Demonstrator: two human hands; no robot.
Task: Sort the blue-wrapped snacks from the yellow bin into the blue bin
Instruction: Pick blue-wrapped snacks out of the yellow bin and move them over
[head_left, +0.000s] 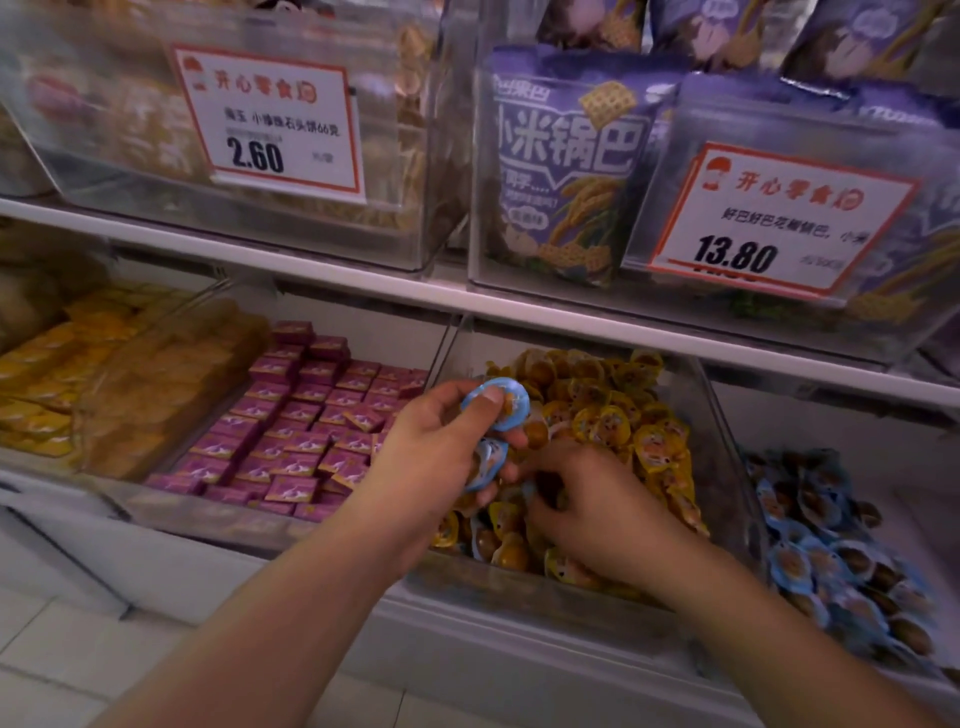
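Holding two round blue-wrapped snacks (496, 405) stacked against its fingers, the left hand (441, 452) hovers over the near-left corner of the clear plastic bin heaped with yellow-wrapped snacks (623, 415); the thumb presses the upper piece flat while the lower one is tucked under the curled fingers, a grip that seems meant to store finds so the other hand is free to search. The right hand (587, 509) is down in the yellow pile, fingers curled inward and tips buried among the wrappers; a sliver of blue shows at its fingertips, so it may be pinching another stray, though the blur makes that uncertain. Just to the right, past a clear divider wall, sits the clear bin of blue-wrapped snacks (831, 545), where the gathered pieces belong (it is well filled with the same sort). Collecting several before crossing over looks like a way to save trips. Left of the yellow bin lies a bin of small pink boxes (301, 415), and white price cards (270, 124) hang on the shelf above.
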